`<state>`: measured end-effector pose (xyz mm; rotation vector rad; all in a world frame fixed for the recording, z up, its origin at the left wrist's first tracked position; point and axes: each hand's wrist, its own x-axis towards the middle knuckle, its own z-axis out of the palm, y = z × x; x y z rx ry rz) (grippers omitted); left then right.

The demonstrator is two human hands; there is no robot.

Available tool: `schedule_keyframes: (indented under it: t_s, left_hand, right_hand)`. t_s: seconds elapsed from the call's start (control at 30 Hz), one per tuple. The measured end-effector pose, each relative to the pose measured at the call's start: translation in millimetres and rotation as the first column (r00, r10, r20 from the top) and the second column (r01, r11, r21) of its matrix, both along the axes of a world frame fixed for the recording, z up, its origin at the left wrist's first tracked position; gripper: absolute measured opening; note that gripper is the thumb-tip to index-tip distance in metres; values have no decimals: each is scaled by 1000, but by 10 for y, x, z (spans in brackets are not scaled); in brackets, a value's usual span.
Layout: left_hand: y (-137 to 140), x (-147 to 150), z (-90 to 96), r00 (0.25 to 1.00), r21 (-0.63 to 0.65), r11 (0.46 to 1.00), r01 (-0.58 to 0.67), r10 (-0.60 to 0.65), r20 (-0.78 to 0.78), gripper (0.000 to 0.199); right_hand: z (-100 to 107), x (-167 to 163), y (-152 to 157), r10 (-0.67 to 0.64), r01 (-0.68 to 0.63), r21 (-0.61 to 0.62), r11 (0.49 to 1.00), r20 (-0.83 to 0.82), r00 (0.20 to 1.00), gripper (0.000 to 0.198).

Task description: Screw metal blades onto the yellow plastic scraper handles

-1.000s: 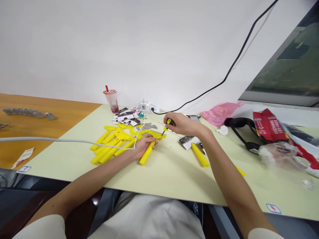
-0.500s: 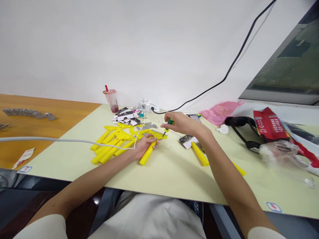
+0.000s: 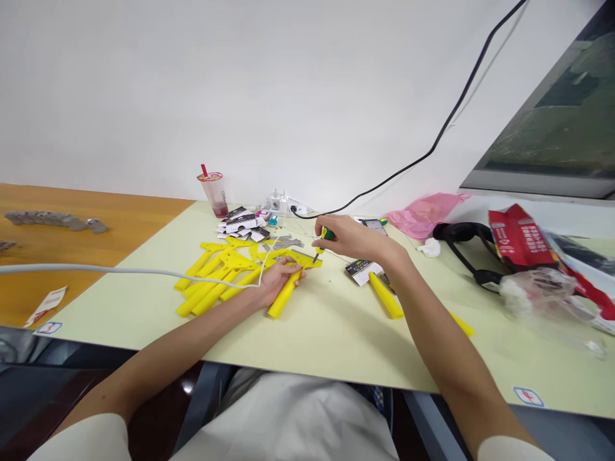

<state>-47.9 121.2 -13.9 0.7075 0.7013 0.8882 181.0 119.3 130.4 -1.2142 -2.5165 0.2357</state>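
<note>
My left hand (image 3: 277, 280) is closed around a yellow scraper (image 3: 284, 299), its handle slanting down towards me and its wide head pointing away. In my right hand (image 3: 352, 235) is a green and yellow screwdriver (image 3: 327, 234), gripped from above, its shaft pointing down with the tip at the right part of the scraper's head. Whether the tip sits in a screw is too small to tell. Left of my left hand lies a pile of yellow scraper handles (image 3: 206, 296). Grey metal blades (image 3: 286, 242) lie just behind the scraper's head.
Another yellow scraper (image 3: 384, 298) rests by a black-and-white card (image 3: 360, 271) under my right forearm. Small packets (image 3: 243, 223) and a drink cup (image 3: 214, 195) stand behind the pile. A white cable (image 3: 144, 271) crosses over my left wrist. Headphones (image 3: 461, 253) lie right.
The screwdriver has turned slightly in my right hand, and that hand's fingers have shifted a little. My left hand and the scraper stay in place.
</note>
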Motion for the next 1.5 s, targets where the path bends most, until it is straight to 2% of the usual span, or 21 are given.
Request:
schedule_keyframes:
  t_s: [0.13,0.23,0.37,0.47,0.67,0.83,0.9,1.1,1.5]
  left_hand:
    - [2,-1,-9,1000,-2,1000,-3,3,1,34]
    - [7,-2,-13,1000,-10,1000,-14,14,12,33]
    - [8,2,7,1000,-11,1000,-26,26,6,29]
    - [7,0,26,1000,-12,1000,-25,25,-16,28]
    - [15,-21,11,1000,7,1000,28,-28,15,33]
    - [13,-18,5,1000,7,1000,21,-21,2,32]
    - [6,-11,13,1000,7,1000,15,-15,5,33]
    - [-12,4,37,1000,-12,1000,-22,23,17,38]
    - [-36,27,49,998,-22,1000,-8,9,66,45]
  right_hand:
    - [-29,54,10,-50,51,-28,998,22,999,20]
    - [-38,95,18,-12,14,-61,998,34,999,28]
    - [11,61,-9,17,-18,-76,997,-10,1000,18]
    - [57,0,-38,-37,36,-90,995,-16,999,12]
    - [35,-16,-29,-136,139,-55,989,56,989,29]
    - [5,49,-7,-24,23,30,999,45,999,21]
    - [27,65,-18,17,-18,18,1000,11,1000,19]
    - [96,43,-64,-17,14,-55,998,-69,997,10]
    - [85,-8,-67,-57,55,-36,998,-51,997,19]
